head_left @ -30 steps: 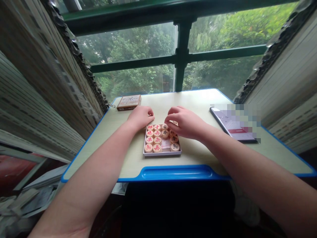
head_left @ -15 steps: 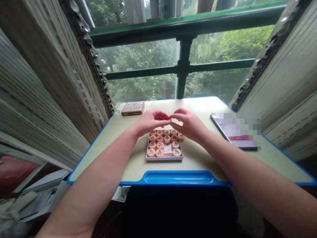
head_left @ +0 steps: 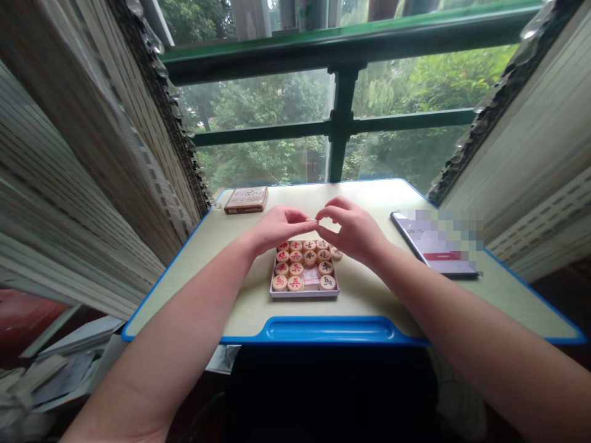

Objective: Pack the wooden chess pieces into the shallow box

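Above the far edge of a shallow white box [head_left: 305, 295], my left hand [head_left: 281, 226] and my right hand [head_left: 353, 227] meet at the fingertips. Both are closed in a pinch on a small pale piece, mostly hidden by the fingers, that looks like a wooden xiangqi piece. Round xiangqi pieces [head_left: 296, 269] with red and black characters lie face up in rows inside the box. A bare patch of its lining shows between the red and black columns. One more piece [head_left: 337, 253] lies beside the box's right side, under my right hand.
A flat brown box [head_left: 246, 200] with a printed lid lies at the table's back left. On the right rests a phone or tablet [head_left: 434, 246], partly blurred. A blue tray groove [head_left: 330, 330] runs along the table's front edge. Curtains and a green-barred window surround the table.
The fingers have shifted slightly at the pinch, and my left fingers look straighter. The whole view has moved a little. The pieces in the box have stayed in place.
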The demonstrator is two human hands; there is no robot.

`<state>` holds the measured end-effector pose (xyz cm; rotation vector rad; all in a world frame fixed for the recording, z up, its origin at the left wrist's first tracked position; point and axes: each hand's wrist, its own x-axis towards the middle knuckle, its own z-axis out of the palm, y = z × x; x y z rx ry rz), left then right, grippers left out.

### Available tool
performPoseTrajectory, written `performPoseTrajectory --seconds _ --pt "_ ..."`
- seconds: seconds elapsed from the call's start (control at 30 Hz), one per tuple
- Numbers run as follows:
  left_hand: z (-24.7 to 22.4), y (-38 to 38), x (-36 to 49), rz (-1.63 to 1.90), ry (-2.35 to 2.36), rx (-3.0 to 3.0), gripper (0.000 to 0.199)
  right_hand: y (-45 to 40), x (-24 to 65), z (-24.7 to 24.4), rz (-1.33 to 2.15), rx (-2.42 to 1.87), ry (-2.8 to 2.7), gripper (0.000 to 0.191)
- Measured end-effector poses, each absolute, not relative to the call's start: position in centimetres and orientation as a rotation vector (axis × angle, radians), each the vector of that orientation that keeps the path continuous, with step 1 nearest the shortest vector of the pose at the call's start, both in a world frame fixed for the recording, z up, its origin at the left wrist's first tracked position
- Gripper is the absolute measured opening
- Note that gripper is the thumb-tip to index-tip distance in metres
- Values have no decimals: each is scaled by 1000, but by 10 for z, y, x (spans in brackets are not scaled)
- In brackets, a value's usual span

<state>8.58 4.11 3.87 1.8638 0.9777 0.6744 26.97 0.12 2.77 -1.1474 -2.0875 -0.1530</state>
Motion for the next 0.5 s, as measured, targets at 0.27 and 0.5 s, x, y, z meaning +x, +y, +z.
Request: performPoseTrajectory --seconds 0.27,0.5 --pt "42 43 82 540 861 1850 37 1 272 28 -151 -957 -2152 20" --pt "38 40 85 663 976 1805 43 2 272 28 -288 -1007 -2090 13"
